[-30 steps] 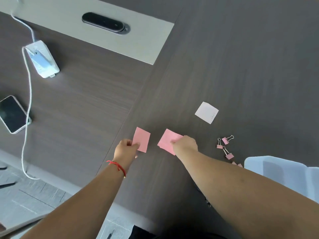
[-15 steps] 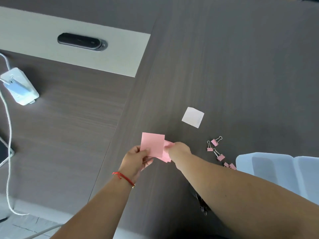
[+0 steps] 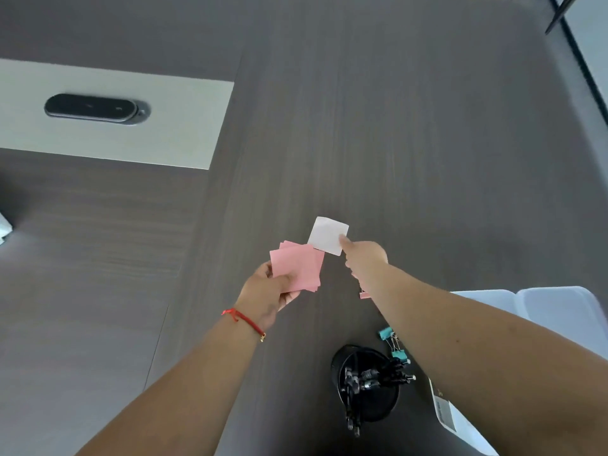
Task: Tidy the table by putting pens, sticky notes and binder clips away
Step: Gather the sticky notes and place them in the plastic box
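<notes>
My left hand (image 3: 268,291) holds a small stack of pink sticky notes (image 3: 297,268) above the dark table (image 3: 427,143). My right hand (image 3: 363,256) reaches forward, its fingertips on the near corner of a white sticky note (image 3: 327,234) lying on the table; I cannot tell whether it grips the note. A pink binder clip (image 3: 364,295) peeks out beside my right forearm. Teal binder clips (image 3: 393,343) lie nearer me. A black pen holder (image 3: 365,383) with several pens stands at the bottom.
A white plastic box (image 3: 559,311) sits at the right, partly behind my right arm. A light panel (image 3: 181,126) with a black cable port (image 3: 92,108) is set into the table at the far left. A labelled white item (image 3: 444,408) lies bottom right.
My left hand has gathered both pink notes into one stack and lifted it. My right hand let go of the pink note and moved forward to the white note.
</notes>
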A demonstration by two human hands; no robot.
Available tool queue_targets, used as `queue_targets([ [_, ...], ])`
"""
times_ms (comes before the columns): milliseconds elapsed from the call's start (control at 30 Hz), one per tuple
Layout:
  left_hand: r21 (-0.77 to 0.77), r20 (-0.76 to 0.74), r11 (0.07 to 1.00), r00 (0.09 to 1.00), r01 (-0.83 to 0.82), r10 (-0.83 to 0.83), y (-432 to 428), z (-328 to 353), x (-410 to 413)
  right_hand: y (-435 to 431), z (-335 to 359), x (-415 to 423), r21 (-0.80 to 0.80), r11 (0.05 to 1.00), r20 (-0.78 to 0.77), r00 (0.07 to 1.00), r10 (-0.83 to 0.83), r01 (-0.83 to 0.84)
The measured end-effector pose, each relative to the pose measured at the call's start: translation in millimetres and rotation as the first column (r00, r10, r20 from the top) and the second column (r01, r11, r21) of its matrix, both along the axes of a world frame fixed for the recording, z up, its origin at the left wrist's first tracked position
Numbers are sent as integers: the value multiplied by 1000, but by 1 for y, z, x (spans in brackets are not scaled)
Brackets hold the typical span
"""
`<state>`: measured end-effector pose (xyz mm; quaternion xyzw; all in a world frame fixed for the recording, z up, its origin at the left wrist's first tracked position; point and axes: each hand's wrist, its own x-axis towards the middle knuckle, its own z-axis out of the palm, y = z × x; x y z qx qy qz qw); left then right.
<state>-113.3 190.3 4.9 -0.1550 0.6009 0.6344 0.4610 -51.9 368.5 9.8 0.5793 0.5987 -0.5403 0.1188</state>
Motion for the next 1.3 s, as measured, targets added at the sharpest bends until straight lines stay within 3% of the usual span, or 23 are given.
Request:
queue_targets([
  [67,32,67,999,998,-11,9,3,2,2,5,-14,-5,150,984,159,985,69,-93],
  [200,54,164,993,982,-102,92,-1,5,6,-7,-22,-31,290,944,296,953,65,-154],
  [367,57,127,992,987,-110,102,-17,8,6,-7,-42,-43,231,943,351,924,150,-240],
  [467,64,93,992,990,-112,106,-21,10,3,-4,-33,-41,202,937,245,941,233,-284],
  [567,47,54,993,993,-107,104,-20,12,1,-8,3,-26,17,999,-199,979,53,-50],
  [633,46,45,994,995,-95,93,-16,16,1,-15,31,-7,-121,966,-386,908,166,-228],
  [700,70,49,997,998,-41,37,-11,23,6,-19,46,12,-138,889,-396,847,355,-437],
  [767,104,58,992,996,64,-70,-4,33,15,-22,54,30,-16,809,-247,787,566,-587],
  [833,113,49,978,982,177,-184,1,41,28,-22,57,47,70,751,-128,741,659,-656],
  [967,-15,-160,918,905,397,-394,16,53,58,-16,66,77,165,751,-32,757,652,-639],
  [1100,-22,-170,923,909,383,-381,37,65,83,-6,77,107,316,773,8,816,578,-550],
  [1300,86,-147,880,880,467,-453,74,83,115,26,88,174,183,941,-220,921,322,-285],
])
